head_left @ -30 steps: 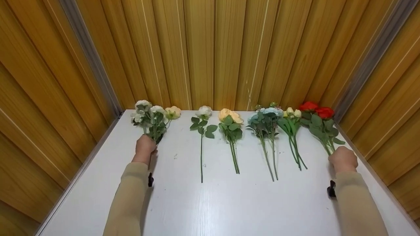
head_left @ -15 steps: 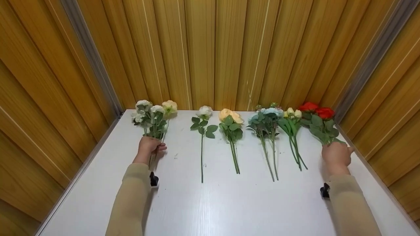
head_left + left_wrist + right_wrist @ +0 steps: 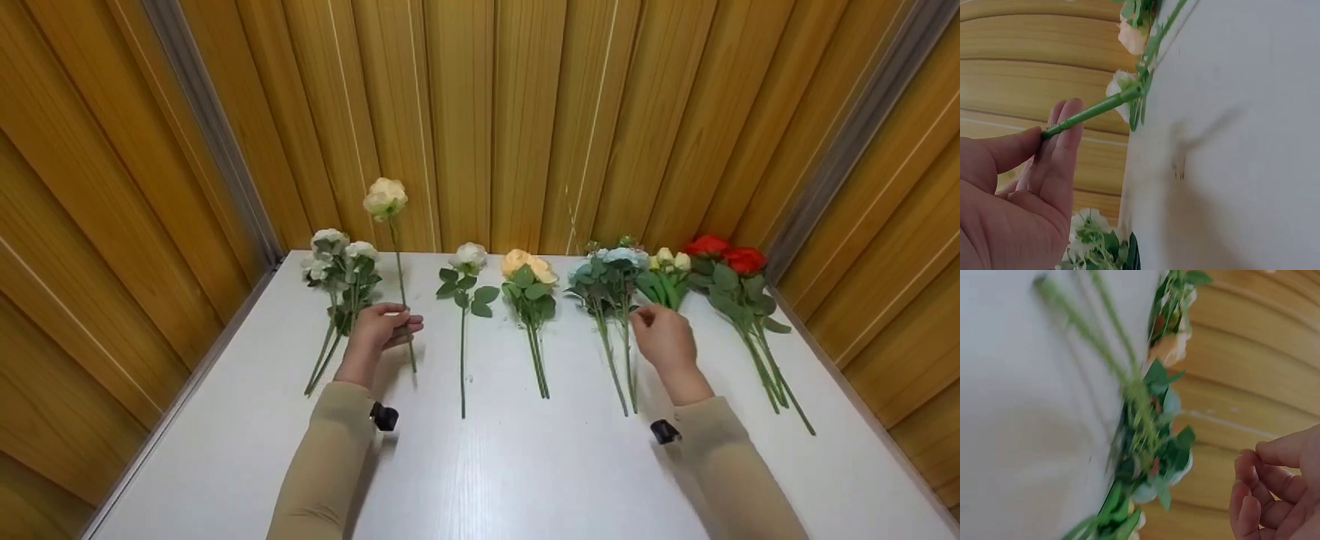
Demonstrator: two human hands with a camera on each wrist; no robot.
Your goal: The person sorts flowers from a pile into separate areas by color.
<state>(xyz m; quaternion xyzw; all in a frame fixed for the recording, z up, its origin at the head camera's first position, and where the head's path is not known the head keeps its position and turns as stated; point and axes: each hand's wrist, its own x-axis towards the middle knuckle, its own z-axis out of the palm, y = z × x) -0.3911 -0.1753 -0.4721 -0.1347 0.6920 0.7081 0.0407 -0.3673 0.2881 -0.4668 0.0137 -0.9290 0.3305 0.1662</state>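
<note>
My left hand (image 3: 375, 334) pinches the green stem of a pale cream artificial rose (image 3: 386, 198), held nearly upright off the table. In the left wrist view its stem (image 3: 1092, 112) runs between thumb and fingers. White artificial flowers (image 3: 330, 259) lie just left of this hand. My right hand (image 3: 666, 341) hovers over the yellow tulips (image 3: 667, 259), hiding their stems, with the light blue flowers (image 3: 615, 259) to its left. Nothing shows between its loosely curled fingers in the right wrist view. Red roses (image 3: 725, 251) lie farther right, stems fully visible.
One white rose (image 3: 469, 257) and a peach pair (image 3: 527, 265) lie between my hands on the white table (image 3: 480, 480). All heads point to the wood-panelled back wall (image 3: 517, 112). Similar panels stand on both sides.
My left hand has raised the cream rose from beside the white flowers and moved right. My right hand has left the red roses and moved left over the tulips.
</note>
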